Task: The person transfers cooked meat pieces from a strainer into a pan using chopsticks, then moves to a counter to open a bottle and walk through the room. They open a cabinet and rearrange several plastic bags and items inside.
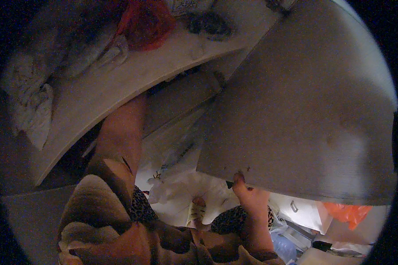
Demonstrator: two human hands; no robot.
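Note:
My right hand (252,195) grips the near edge of a wide, pale wooden cabinet door (285,126), thumb on its face and fingers partly hidden beyond the edge. Small dark marks dot the door beside the thumb. My left forearm (121,129) reaches beneath a pale shelf board (172,64) into the dark cabinet. The left hand itself is out of view there, so whatever it touches is hidden. Inside, next to the forearm, a long pale panel (182,102) shows dimly.
On the shelf board sit a red plastic bag (147,29), a dark bundle (209,25) and a crumpled whitish bag (33,99). A pale plastic bag (172,187) lies near my sandalled foot (196,210). Right of me are a white drawer front (298,207) and an orange bag (346,212).

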